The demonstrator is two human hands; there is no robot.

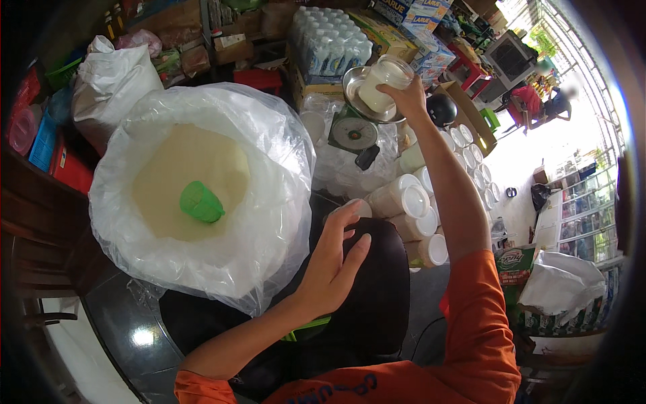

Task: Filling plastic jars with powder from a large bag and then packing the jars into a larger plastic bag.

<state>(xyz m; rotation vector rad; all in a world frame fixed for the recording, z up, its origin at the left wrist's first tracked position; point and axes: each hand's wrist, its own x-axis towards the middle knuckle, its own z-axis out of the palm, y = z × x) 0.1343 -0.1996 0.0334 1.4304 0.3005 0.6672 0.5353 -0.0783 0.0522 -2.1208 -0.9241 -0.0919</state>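
Note:
My right hand (407, 101) grips a clear jar (378, 94) partly filled with a whitish substance, at the metal pan (354, 82) of a dial scale (354, 133). The jar's mouth is uncovered. Over my lap, my left hand (330, 266) is open, fingers and thumb apart, holding nothing. Just beyond its fingertips is a pale round thing (362, 209), partly hidden, which I cannot identify. On the left stands a large plastic-lined sack (269, 195) of pale, fine-looking material (158, 178). A green cup (200, 201) lies tilted on that material.
Several filled jars with white lids (415, 198) lie stacked right of the scale. Shrink-wrapped bottles (331, 44) and cardboard boxes (383, 40) stand behind it. A white sack (114, 84) is at the back left. Two people (542, 104) are at the far right.

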